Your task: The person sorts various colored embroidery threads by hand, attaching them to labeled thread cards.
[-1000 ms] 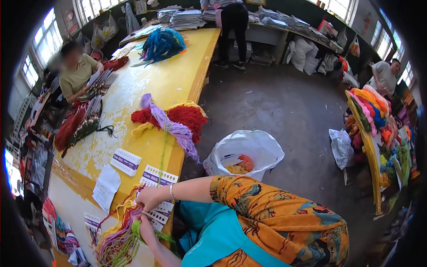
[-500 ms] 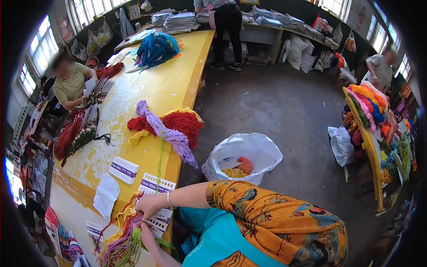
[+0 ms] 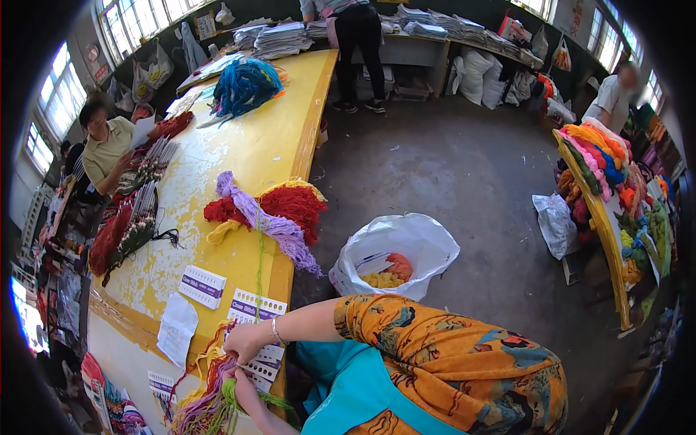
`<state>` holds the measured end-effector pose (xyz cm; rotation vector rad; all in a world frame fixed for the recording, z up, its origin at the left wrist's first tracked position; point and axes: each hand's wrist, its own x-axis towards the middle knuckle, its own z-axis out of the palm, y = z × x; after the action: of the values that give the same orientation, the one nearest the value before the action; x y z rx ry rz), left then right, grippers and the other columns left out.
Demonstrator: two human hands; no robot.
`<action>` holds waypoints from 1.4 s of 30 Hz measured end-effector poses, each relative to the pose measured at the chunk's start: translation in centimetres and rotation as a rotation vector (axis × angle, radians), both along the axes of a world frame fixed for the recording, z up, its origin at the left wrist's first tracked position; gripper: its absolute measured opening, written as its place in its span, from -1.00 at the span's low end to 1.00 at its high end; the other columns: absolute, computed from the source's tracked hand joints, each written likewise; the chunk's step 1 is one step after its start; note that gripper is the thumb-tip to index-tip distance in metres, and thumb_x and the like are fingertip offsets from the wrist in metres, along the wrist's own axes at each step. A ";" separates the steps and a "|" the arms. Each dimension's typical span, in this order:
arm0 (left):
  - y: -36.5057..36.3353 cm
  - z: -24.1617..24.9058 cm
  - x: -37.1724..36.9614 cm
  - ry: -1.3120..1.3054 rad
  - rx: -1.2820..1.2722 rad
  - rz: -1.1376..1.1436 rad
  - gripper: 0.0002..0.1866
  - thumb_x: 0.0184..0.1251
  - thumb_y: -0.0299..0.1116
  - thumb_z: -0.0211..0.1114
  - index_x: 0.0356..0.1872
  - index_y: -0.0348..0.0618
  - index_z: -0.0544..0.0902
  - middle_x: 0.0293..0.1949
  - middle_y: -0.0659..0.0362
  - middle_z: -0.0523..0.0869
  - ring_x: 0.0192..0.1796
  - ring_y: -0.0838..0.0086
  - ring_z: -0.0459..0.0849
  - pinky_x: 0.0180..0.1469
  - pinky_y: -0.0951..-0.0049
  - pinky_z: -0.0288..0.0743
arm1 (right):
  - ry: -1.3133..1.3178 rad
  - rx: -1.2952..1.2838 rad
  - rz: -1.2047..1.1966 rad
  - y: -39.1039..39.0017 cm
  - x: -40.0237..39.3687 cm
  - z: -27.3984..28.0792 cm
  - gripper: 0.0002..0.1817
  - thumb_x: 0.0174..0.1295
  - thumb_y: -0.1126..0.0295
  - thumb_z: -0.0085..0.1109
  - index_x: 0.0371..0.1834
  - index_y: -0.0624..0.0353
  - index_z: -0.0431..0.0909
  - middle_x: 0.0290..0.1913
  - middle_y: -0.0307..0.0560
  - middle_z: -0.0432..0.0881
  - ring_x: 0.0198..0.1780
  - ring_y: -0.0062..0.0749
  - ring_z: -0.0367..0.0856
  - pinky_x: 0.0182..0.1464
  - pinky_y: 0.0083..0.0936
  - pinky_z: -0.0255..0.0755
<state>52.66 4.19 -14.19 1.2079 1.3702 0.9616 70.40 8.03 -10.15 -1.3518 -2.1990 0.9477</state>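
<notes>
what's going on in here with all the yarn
A person at a long yellow table works coloured threads into a punched card. One hand pinches a strand at the card; the other hand grips the mixed thread bundle just below. Red, purple and yellow skeins lie further up the table, and a co-worker sorts threads opposite.

At lower left of the frame, the right hand (image 3: 249, 341) and left hand (image 3: 244, 380) pinch a mixed yarn bundle (image 3: 210, 402) over a punched card (image 3: 255, 341) on the yellow table (image 3: 283, 145) (a white bag (image 3: 399, 254) sits on the floor at centre).
</notes>
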 end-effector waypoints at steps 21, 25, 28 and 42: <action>-1.3 5.5 -1.4 0.012 -0.154 0.012 -0.93 0.30 -0.43 0.13 -0.32 -0.12 0.58 -0.54 0.29 0.59 -0.54 0.71 0.41 -0.51 0.65 0.25 | 0.025 -0.065 0.114 2.1 0.2 -1.3 -0.66 0.05 0.12 0.25 -0.27 0.17 0.68 -0.29 0.01 0.72 -0.20 -0.22 0.70 -0.13 -0.35 0.54; -1.6 5.0 -1.5 -0.321 -0.236 0.012 -0.92 0.35 -0.40 0.18 -0.25 -0.16 0.59 -0.56 0.29 0.58 -0.73 0.73 0.28 -0.70 0.72 0.03 | -0.002 -0.054 0.103 1.6 0.1 -0.7 -0.63 0.07 0.07 0.29 -0.26 0.17 0.66 -0.29 -0.02 0.73 -0.22 -0.21 0.70 -0.17 -0.37 0.53; -1.6 5.2 -1.1 -0.391 -0.271 -0.026 -0.90 0.35 -0.38 0.19 -0.25 -0.18 0.61 -0.58 0.28 0.56 -0.73 0.74 0.27 -0.71 0.70 -0.01 | -0.052 -0.027 0.064 1.0 -0.1 0.0 -0.59 0.06 -0.01 0.30 -0.29 0.13 0.65 -0.32 -0.02 0.72 -0.22 -0.15 0.70 -0.18 -0.31 0.53; 0.2 6.6 1.5 0.107 -0.215 -0.267 -0.85 0.27 -0.40 0.14 -0.18 -0.12 0.59 -0.55 0.32 0.57 -0.51 0.66 0.48 -0.43 0.58 0.30 | 0.319 -0.402 0.153 2.8 0.5 -0.8 -0.57 0.25 0.06 0.32 -0.12 0.23 0.52 -0.38 -0.17 0.66 -0.35 -0.65 0.54 -0.33 -0.66 0.40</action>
<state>54.12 4.43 -7.56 1.2532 1.3171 0.5550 70.93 10.84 -10.92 -1.0989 -1.9538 1.6089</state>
